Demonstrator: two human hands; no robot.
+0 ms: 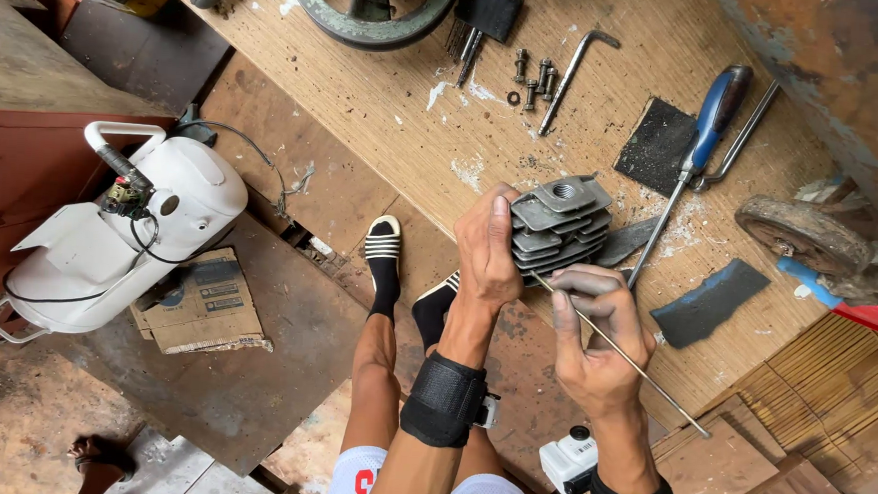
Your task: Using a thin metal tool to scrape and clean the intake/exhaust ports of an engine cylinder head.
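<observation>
My left hand (486, 251) grips the side of a grey finned metal engine cylinder (560, 223) that rests at the near edge of the wooden workbench (416, 106). A thin metal rod (623, 357) lies between the fingers of my right hand (595, 335). The rod's tip touches the cylinder's lower fins and its other end sticks out past my wrist. Both hands are smeared with dark grime. A black wrist band is on my left forearm.
A blue-handled screwdriver (699, 150), dark sandpaper pieces (657, 146), several bolts (533, 77), a hex key (573, 74) and a large metal ring (371, 13) lie on the bench. A white tank-like machine (129, 231) and flattened cardboard (201, 305) sit on the floor at left.
</observation>
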